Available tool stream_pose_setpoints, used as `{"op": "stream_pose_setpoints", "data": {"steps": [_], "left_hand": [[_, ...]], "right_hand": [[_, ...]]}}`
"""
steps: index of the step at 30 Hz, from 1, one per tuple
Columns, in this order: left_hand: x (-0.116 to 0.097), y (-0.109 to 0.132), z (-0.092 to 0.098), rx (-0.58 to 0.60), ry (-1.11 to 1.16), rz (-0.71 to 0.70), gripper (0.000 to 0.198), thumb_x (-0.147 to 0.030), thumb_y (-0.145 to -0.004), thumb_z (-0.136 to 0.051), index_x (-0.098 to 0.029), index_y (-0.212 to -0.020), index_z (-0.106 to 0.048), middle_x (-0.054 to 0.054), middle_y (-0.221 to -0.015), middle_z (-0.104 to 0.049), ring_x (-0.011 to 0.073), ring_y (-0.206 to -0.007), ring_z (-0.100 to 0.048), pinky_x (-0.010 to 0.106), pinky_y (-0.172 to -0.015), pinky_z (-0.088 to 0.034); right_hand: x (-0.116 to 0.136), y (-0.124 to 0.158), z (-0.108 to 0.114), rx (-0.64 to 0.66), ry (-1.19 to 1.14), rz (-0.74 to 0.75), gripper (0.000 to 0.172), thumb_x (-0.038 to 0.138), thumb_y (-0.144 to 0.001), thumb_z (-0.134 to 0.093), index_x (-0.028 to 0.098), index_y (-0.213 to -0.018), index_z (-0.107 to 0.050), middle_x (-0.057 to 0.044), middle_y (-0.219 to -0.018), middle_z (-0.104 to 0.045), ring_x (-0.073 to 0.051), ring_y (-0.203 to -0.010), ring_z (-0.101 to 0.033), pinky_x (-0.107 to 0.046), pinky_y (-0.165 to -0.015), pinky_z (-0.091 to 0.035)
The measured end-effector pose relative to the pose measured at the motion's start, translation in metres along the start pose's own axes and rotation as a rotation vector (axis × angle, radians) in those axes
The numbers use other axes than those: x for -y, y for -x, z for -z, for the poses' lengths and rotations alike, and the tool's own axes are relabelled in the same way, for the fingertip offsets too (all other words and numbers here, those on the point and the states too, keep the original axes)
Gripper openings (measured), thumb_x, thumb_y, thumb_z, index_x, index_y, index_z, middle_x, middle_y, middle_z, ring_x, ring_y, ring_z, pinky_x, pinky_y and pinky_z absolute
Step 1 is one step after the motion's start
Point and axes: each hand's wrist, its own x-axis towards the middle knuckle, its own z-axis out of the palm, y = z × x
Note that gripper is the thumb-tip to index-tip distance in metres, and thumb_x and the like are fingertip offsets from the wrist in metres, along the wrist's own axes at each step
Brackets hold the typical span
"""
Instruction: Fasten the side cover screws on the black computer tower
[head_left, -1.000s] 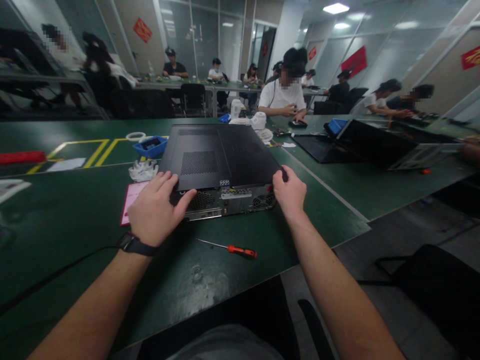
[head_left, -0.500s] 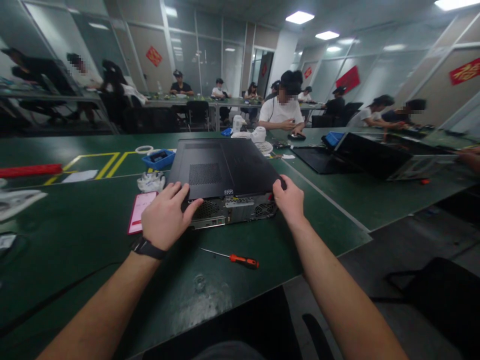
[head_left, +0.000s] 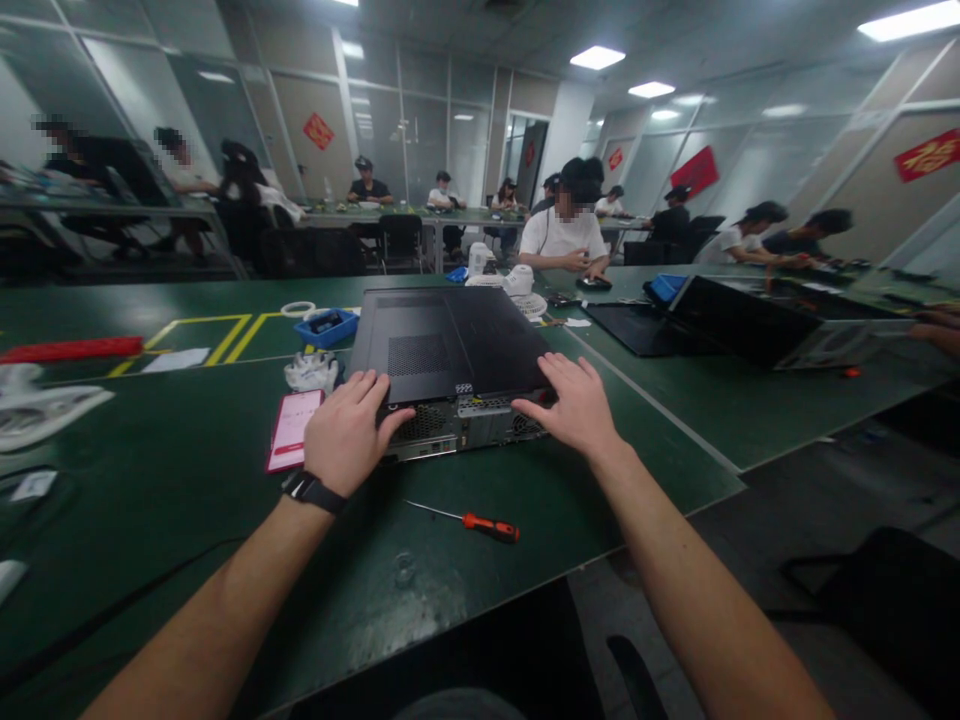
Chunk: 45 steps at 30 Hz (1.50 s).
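Observation:
A black computer case [head_left: 495, 335] lies flat on the green table, its metal rear side facing me. My left hand [head_left: 352, 425] rests on its near left corner, fingers spread over the top edge and thumb along the rear side. At the near right corner, my right hand [head_left: 576, 402] lies with its fingers stretched over the top panel and its thumb reaching across the rear edge. Both hands are open. Between my forearms, a screwdriver [head_left: 491, 527] with an orange and black handle lies on the table. A pink-edged phone [head_left: 294, 432] lies left of the case.
White gloves [head_left: 311, 371] and a blue bin [head_left: 327, 326] sit left of the case. White fan parts [head_left: 519, 285] stand behind it. To the right is another, opened computer case [head_left: 772, 315] beside a black panel [head_left: 630, 328]. A co-worker [head_left: 564, 235] sits across the table.
My right hand has opened from its hold on the case's right corner, with its fingers now spread over the top. The left hand stays on its corner. The view has tilted slightly.

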Motion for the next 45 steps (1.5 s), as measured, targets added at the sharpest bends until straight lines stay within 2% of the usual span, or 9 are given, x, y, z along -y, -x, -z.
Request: {"op": "stream_pose_setpoints", "data": {"steps": [2,10,23,33,45], "left_hand": [[0.000,-0.001,0.000,-0.007,0.000,-0.002,0.058,-0.054,-0.097,-0.055,-0.008,-0.132,-0.064,0.021,-0.141,-0.064,0.0353,-0.132,-0.059,0.044,-0.109,-0.047],[0.002,-0.002,0.002,-0.031,-0.015,-0.027,0.056,-0.054,-0.096,-0.057,-0.008,-0.127,-0.067,0.021,-0.135,-0.067,0.0345,-0.127,-0.062,0.043,-0.105,-0.050],[0.000,-0.002,0.002,-0.051,-0.010,0.004,0.051,-0.055,-0.095,-0.058,-0.013,-0.123,-0.068,0.017,-0.131,-0.071,0.0318,-0.125,-0.065,0.042,-0.101,-0.052],[0.001,-0.001,0.002,-0.027,0.049,0.027,0.051,-0.054,-0.096,-0.056,-0.014,-0.124,-0.068,0.018,-0.132,-0.070,0.0335,-0.128,-0.062,0.045,-0.102,-0.051],[-0.003,0.000,0.004,-0.064,0.000,0.024,0.046,-0.054,-0.096,-0.057,-0.015,-0.117,-0.069,0.016,-0.126,-0.073,0.0319,-0.120,-0.067,0.042,-0.095,-0.053]], "right_hand": [[-0.002,0.001,0.001,0.012,0.036,0.038,0.079,0.068,-0.087,-0.064,0.010,-0.140,-0.059,-0.019,-0.146,-0.061,-0.034,-0.139,-0.056,-0.054,-0.121,-0.036],[-0.002,0.003,0.000,-0.019,0.088,0.075,0.059,0.050,-0.092,-0.067,0.009,-0.134,-0.063,-0.020,-0.140,-0.065,-0.033,-0.132,-0.062,-0.051,-0.116,-0.044],[0.002,0.004,0.003,-0.049,0.080,0.068,0.051,0.048,-0.093,-0.066,0.012,-0.129,-0.067,-0.019,-0.134,-0.069,-0.033,-0.128,-0.065,-0.050,-0.113,-0.047],[0.006,0.005,0.004,-0.032,0.042,0.021,0.050,0.048,-0.094,-0.065,0.015,-0.130,-0.067,-0.018,-0.135,-0.069,-0.033,-0.129,-0.064,-0.051,-0.113,-0.045],[0.011,0.007,0.004,-0.087,0.091,0.025,0.046,0.047,-0.094,-0.065,0.013,-0.125,-0.070,-0.018,-0.131,-0.072,-0.032,-0.123,-0.068,-0.048,-0.109,-0.048]]}}
